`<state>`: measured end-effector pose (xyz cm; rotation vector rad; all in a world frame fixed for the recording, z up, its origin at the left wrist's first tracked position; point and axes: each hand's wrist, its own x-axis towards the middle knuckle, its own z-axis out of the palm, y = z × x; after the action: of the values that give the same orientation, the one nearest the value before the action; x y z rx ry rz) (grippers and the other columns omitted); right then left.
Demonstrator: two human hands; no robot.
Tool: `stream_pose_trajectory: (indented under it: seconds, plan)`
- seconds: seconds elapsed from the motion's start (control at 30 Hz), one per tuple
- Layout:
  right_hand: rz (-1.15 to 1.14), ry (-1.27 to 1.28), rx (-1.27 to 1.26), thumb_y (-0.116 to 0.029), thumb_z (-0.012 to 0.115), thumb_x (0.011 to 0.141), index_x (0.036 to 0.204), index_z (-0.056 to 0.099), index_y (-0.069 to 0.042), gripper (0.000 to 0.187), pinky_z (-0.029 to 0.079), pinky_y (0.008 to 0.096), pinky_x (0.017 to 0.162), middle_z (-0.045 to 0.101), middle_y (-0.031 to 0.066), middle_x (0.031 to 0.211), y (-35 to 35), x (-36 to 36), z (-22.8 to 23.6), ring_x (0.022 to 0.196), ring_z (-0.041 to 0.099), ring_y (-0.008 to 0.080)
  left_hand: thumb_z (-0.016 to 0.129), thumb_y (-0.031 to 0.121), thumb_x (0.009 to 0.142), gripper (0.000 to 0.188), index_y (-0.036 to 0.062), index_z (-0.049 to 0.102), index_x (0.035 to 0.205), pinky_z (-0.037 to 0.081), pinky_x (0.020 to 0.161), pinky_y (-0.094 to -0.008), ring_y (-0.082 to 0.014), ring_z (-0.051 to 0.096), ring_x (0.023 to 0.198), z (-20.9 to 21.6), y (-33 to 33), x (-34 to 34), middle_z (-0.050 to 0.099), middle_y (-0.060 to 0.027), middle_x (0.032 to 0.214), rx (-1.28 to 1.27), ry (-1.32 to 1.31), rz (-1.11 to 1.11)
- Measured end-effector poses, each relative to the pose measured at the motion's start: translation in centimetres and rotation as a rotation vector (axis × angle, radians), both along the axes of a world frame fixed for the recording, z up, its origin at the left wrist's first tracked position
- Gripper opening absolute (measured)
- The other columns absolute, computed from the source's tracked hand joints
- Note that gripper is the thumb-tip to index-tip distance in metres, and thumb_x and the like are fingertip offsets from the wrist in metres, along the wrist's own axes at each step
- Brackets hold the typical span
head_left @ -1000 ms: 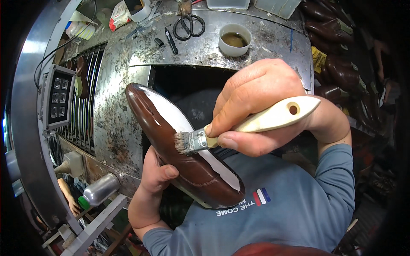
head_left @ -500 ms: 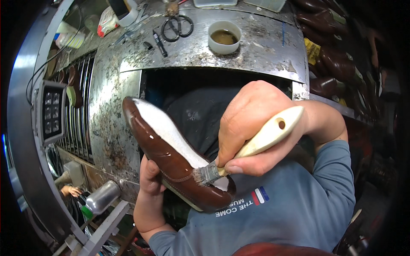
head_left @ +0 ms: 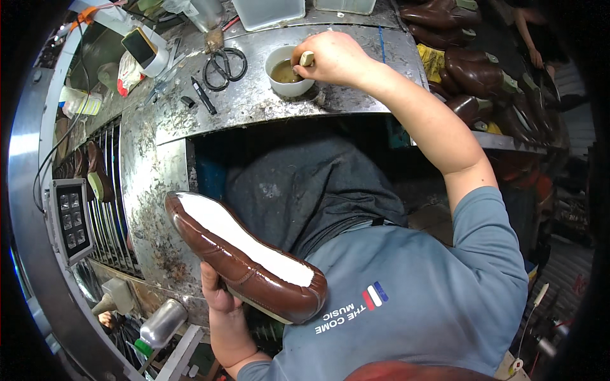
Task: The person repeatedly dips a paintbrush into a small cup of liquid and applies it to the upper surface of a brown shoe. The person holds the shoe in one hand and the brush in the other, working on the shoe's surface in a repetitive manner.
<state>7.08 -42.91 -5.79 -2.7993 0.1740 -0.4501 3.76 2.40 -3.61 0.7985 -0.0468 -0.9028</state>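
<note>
Far left, a lamp (head_left: 71, 219) with square glass cells covers part of a rack (head_left: 117, 219) of thin metal bars. Below, the bottle (head_left: 164, 324) is dull metal with a green cap. The left hand (head_left: 219, 293) is curled around the near side of the shoe (head_left: 248, 254) and supports it; most of its fingers are hidden underneath. The shoe slants in front of the shirt (head_left: 406, 286) (whether they touch is hard to tell), its brown leather smooth and glossy beside a long matt white strip. On the stained metal bench, a round, cloudy plastic cup (head_left: 287, 90) holds brownish liquid. The right hand (head_left: 333, 58), closed around the brush (head_left: 307, 58), hides all but its pale handle end. Dark shoes (head_left: 473, 70) overlap at far right.
</note>
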Motion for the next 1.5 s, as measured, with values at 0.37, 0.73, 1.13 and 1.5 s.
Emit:
stream_pose_trajectory:
  seconds: [0.37,0.73,1.13,1.5]
  plan:
    - [0.099,-0.091,0.022,-0.023,0.075,0.088,0.100,0.076,-0.007,0.021,0.056,0.0313,0.072,0.074,0.0082,0.092,0.3,-1.7,1.1,0.078,0.071,0.0238,0.047,0.051,0.103,0.063,0.0043,0.046,0.146,0.047,0.106,-0.0469,-0.0294,0.057,0.126,0.3,0.0,0.9,0.057,-0.0136,0.140,-0.051,-0.040,-0.008]
    - [0.767,-0.178,0.881,-0.011,0.080,0.082,0.093,0.075,0.000,0.016,0.056,0.0296,0.065,0.074,0.0095,0.085,9.2,-5.3,8.7,0.073,0.071,0.0185,0.060,0.047,0.099,0.067,-0.0029,0.047,0.141,0.052,0.102,-0.0459,-0.0296,0.063,0.118,1.4,-0.1,0.5,0.061,-0.0179,0.134,0.133,-0.032,0.042]
    - [0.935,-0.165,0.933,-0.011,0.077,0.082,0.081,0.074,-0.004,0.008,0.054,0.0310,0.053,0.069,0.0069,0.071,12.3,-6.2,10.2,0.059,0.068,0.0240,0.059,0.050,0.098,0.069,-0.0016,0.046,0.142,0.049,0.103,-0.0451,-0.0285,0.062,0.118,1.7,-0.5,0.6,0.061,-0.0167,0.134,0.184,-0.067,0.020]
    - [1.027,-0.297,1.122,-0.002,0.079,0.075,0.080,0.073,-0.001,0.008,0.056,0.0318,0.053,0.067,0.0101,0.070,12.7,-7.0,11.8,0.059,0.068,0.0248,0.039,0.061,0.102,0.073,0.0089,0.036,0.153,0.035,0.114,-0.0491,-0.0332,0.044,0.137,-1.5,-1.6,0.0,0.043,-0.0152,0.153,-0.187,0.185,0.110]
